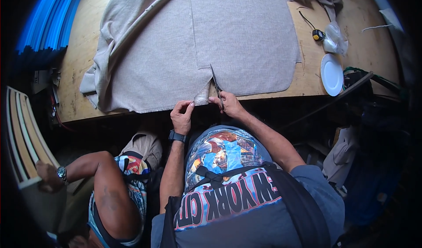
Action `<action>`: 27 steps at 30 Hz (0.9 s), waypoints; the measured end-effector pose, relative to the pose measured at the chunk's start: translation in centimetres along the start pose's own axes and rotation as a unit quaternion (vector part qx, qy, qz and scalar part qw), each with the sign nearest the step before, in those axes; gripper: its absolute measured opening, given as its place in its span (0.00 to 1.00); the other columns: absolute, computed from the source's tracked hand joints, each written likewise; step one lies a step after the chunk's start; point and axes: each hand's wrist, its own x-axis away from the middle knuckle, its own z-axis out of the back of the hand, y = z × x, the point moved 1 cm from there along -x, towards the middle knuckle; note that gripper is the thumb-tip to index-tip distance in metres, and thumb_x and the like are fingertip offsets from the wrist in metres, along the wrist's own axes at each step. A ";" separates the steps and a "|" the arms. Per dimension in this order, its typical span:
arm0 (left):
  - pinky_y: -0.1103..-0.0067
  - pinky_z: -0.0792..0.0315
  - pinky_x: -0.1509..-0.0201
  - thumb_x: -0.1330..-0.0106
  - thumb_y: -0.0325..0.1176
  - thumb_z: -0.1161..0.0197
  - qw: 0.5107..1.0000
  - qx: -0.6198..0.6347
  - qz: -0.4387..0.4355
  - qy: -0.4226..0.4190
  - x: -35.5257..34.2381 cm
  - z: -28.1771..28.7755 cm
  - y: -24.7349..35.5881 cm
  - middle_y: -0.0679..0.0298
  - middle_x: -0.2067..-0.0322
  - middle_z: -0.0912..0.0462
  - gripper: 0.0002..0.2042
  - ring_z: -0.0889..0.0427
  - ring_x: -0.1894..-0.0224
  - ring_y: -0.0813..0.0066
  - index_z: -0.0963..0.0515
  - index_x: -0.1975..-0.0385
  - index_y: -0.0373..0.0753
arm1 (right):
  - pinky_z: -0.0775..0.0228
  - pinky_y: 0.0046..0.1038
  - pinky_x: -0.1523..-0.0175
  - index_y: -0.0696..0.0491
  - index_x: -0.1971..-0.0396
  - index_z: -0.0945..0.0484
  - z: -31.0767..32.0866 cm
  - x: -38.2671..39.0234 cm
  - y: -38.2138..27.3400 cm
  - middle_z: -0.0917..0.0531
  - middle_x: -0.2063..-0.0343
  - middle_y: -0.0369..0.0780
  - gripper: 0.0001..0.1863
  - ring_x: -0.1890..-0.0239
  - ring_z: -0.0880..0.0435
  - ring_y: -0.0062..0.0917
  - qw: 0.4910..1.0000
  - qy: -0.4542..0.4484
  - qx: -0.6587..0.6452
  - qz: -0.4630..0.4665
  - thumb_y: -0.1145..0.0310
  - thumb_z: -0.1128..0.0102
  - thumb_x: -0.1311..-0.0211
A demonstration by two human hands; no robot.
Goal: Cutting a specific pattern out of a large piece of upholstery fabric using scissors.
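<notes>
A large piece of beige ribbed fabric [246,41] lies on a plywood table [74,85], its lower edge along the table's front. My left hand [182,114] pinches that edge between thumb and fingers, left of a slit where a small flap is folded over. My right hand [229,104] grips dark scissors [215,82], whose blades point up the slit to a short crosswise line in the fabric. Bare plywood shows through the slit.
A yellow-black tape measure [318,34], plastic bag [335,39] and white plate [331,74] lie at the right. Blue strips [46,17] are upper left. At lower left, another person's arm [110,191] reaches to a slatted wooden panel [22,133].
</notes>
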 end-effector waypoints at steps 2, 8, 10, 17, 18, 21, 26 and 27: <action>0.85 0.27 0.57 0.38 0.23 0.32 1.000 0.014 0.028 0.002 -0.1 0.1 -0.1 0.68 0.68 0.19 0.03 0.21 0.64 0.82 0.18 0.67 0.32 | 0.38 0.20 0.80 0.56 0.74 0.22 0.2 0.2 0.1 0.29 0.86 0.30 0.24 0.85 0.30 0.14 1.000 -0.002 -0.004 0.005 0.47 0.31 0.41; 0.84 0.27 0.57 0.38 0.23 0.32 1.000 0.007 0.014 0.005 -0.2 0.4 0.2 0.68 0.69 0.19 0.03 0.21 0.64 0.82 0.18 0.67 0.33 | 0.37 0.20 0.80 0.55 0.77 0.24 0.3 0.3 -0.8 0.28 0.86 0.31 0.25 0.85 0.30 0.14 1.000 0.000 0.022 -0.008 0.46 0.31 0.42; 0.84 0.27 0.57 0.38 0.23 0.32 1.000 0.011 0.010 0.010 -0.2 0.4 0.4 0.68 0.69 0.19 0.03 0.21 0.64 0.82 0.18 0.67 0.33 | 0.36 0.19 0.77 0.52 0.77 0.26 0.5 0.0 -1.2 0.28 0.85 0.30 0.25 0.84 0.31 0.13 0.998 0.017 0.056 -0.033 0.44 0.33 0.40; 0.85 0.27 0.58 0.38 0.23 0.32 1.000 0.024 0.010 0.002 -0.4 0.7 0.4 0.68 0.68 0.19 0.03 0.21 0.65 0.83 0.18 0.67 0.33 | 0.35 0.19 0.77 0.51 0.79 0.28 0.5 -0.2 -1.1 0.29 0.86 0.31 0.26 0.84 0.30 0.14 0.999 0.011 0.048 0.006 0.42 0.32 0.42; 0.85 0.27 0.58 0.38 0.23 0.32 1.000 0.022 0.001 0.010 -0.5 0.8 0.4 0.68 0.68 0.19 0.03 0.21 0.65 0.83 0.18 0.67 0.33 | 0.36 0.20 0.78 0.52 0.79 0.28 0.5 -0.1 -1.0 0.28 0.86 0.31 0.27 0.84 0.29 0.15 0.999 0.010 0.044 0.012 0.42 0.32 0.43; 0.85 0.27 0.57 0.38 0.23 0.33 1.000 0.016 0.011 0.016 -0.5 0.8 0.4 0.68 0.68 0.19 0.03 0.21 0.64 0.83 0.18 0.67 0.33 | 0.36 0.21 0.80 0.53 0.79 0.28 0.5 -0.3 -0.7 0.28 0.86 0.32 0.28 0.85 0.29 0.15 0.999 0.008 0.035 0.014 0.42 0.31 0.44; 0.86 0.28 0.58 0.36 0.24 0.34 1.000 0.018 -0.009 -0.001 -0.3 0.5 0.9 0.70 0.68 0.18 0.03 0.22 0.65 0.85 0.17 0.65 0.34 | 0.35 0.21 0.79 0.54 0.78 0.28 0.7 -1.4 -1.1 0.28 0.86 0.33 0.29 0.85 0.28 0.16 1.000 0.006 0.007 -0.004 0.40 0.32 0.44; 0.86 0.28 0.58 0.36 0.24 0.34 1.000 0.013 -0.015 0.005 -0.2 0.5 1.0 0.70 0.68 0.18 0.03 0.22 0.65 0.85 0.17 0.65 0.34 | 0.34 0.20 0.78 0.53 0.77 0.28 0.8 -1.7 -1.2 0.28 0.85 0.32 0.28 0.84 0.28 0.15 1.000 0.003 0.021 -0.011 0.41 0.33 0.42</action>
